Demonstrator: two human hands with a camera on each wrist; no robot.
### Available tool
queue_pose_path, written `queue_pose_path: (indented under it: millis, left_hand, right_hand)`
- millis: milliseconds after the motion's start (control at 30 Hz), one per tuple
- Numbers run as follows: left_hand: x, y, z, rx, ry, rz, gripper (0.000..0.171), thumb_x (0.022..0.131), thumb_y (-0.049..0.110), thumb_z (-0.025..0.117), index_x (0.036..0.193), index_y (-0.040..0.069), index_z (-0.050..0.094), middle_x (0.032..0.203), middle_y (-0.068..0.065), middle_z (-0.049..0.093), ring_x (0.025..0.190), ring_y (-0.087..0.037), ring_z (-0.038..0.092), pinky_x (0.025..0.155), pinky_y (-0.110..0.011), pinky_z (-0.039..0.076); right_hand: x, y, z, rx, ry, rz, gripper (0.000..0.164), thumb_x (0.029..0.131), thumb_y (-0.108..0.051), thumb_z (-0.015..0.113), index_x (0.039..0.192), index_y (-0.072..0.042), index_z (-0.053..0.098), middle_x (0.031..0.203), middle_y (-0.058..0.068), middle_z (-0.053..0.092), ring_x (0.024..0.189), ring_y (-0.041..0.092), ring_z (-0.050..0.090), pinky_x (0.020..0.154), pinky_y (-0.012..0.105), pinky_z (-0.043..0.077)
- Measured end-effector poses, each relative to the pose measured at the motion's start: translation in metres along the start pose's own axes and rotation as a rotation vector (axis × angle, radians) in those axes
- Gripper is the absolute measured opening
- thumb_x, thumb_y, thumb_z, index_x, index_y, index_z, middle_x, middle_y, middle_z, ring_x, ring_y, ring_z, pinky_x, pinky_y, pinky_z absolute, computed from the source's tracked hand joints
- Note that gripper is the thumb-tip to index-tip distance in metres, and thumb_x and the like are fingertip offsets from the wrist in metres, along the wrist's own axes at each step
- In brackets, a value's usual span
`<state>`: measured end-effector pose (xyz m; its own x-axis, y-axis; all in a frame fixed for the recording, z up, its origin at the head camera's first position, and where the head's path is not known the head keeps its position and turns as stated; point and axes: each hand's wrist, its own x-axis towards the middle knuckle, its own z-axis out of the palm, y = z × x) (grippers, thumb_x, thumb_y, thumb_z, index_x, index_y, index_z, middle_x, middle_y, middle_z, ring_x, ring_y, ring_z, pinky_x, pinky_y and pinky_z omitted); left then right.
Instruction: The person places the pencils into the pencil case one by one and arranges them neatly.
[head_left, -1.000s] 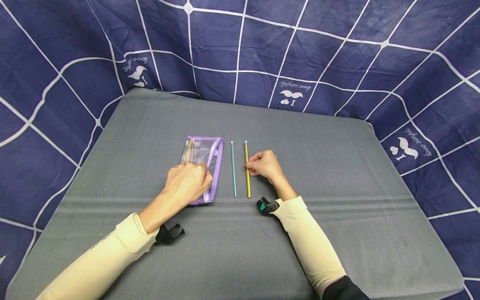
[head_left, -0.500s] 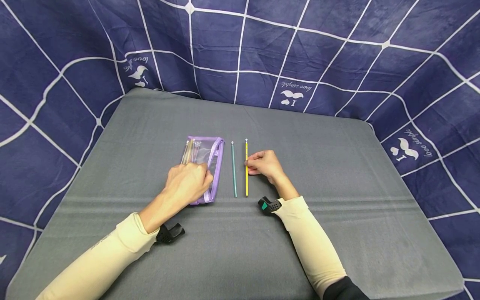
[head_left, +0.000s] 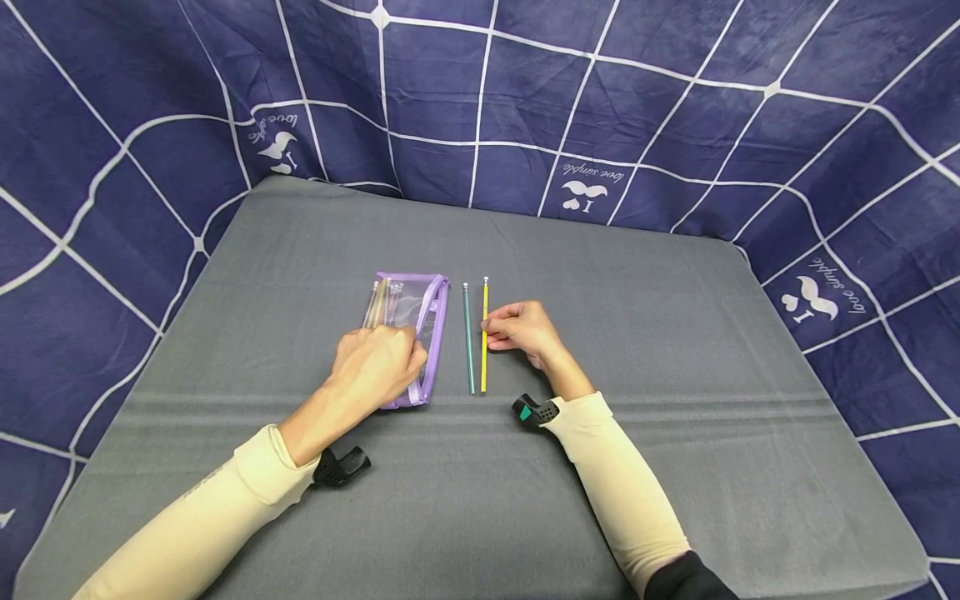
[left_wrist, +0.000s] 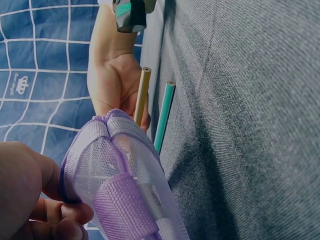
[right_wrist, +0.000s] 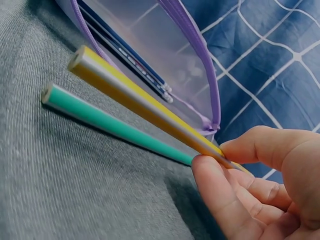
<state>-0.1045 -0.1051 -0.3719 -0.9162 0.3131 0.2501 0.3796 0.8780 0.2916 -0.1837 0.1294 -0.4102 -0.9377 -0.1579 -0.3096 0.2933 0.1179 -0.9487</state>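
Observation:
My right hand [head_left: 525, 332] pinches a yellow pencil [head_left: 484, 367] between thumb and fingertips. In the right wrist view its blunt, unsharpened end is raised off the grey surface. A green pencil [head_left: 469, 342] lies just left of it, roughly parallel, eraser end away from me. Further left is a clear mesh pencil case [head_left: 442, 312] with purple edging, and several pencils [right_wrist: 125, 52] show inside. My left hand [head_left: 377, 362] grips the case from above; the left wrist view shows its fingers curled at the purple edge [left_wrist: 64, 175]. The case's mouth gapes toward the loose pencils.
Everything rests on a grey fabric-covered table [head_left: 675, 350]. Blue cloth [head_left: 525, 92] with white grid lines hangs around its back and sides. Black camera mounts [head_left: 536, 412] sit at both wrists.
My right hand has lifted the yellow pencil and shifted it left, closer to the green pencil. My left hand and the case have stayed in place.

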Motion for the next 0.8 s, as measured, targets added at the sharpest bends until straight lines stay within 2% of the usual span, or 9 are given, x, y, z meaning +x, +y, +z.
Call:
queue_pose_path:
  millis: [800]
  left_hand:
    - [0.002,0.000,0.001,0.012,-0.035,-0.018,0.027,0.087,0.020,0.051,0.061,0.012,0.047,0.055,-0.004,0.049,0.048,-0.028,0.050,0.046,-0.051,0.043]
  right_hand:
    - [0.004,-0.007,0.039,0.047,-0.072,0.028,0.019,0.083,0.009,0.068,0.100,0.014,0.063,0.071,0.009,0.066,0.057,0.013,0.065,0.058,0.025,0.055]
